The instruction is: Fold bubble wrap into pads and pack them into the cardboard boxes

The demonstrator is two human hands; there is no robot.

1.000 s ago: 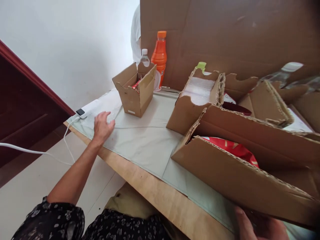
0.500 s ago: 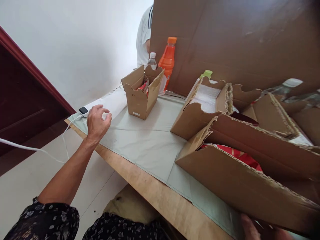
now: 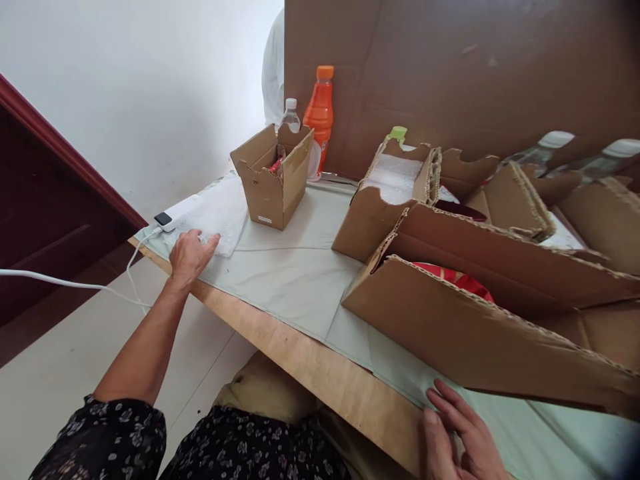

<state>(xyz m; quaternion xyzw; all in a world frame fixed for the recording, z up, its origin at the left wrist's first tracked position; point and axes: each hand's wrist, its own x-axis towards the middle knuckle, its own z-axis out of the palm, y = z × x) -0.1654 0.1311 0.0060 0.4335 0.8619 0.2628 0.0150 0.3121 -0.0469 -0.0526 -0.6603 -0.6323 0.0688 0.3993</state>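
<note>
On the left, my left hand (image 3: 191, 256) is open, fingers spread, at the near edge of a sheet of bubble wrap (image 3: 223, 223); whether it touches the sheet I cannot tell. A white power strip (image 3: 170, 217) with a dark square end lies just beyond that hand. At the lower right, my right hand (image 3: 463, 437) is open at the table's front edge, fingers apart, holding nothing. It is nearest to a long cardboard box (image 3: 480, 340) with a red packet (image 3: 460, 281) inside.
A small cardboard box (image 3: 270, 197) stands mid-table before an orange bottle (image 3: 320, 120) and a clear bottle (image 3: 291, 117). Another box (image 3: 370, 223) holds bubble wrap. Several more boxes and clear bottles line the right. A tall cardboard panel (image 3: 425, 73) rises behind; someone's white sleeve (image 3: 273, 73) shows beside it.
My left hand has lowered toward the bubble wrap and its fingers have opened out. My right hand has come further into view beside the long box. The view has shifted slightly.
</note>
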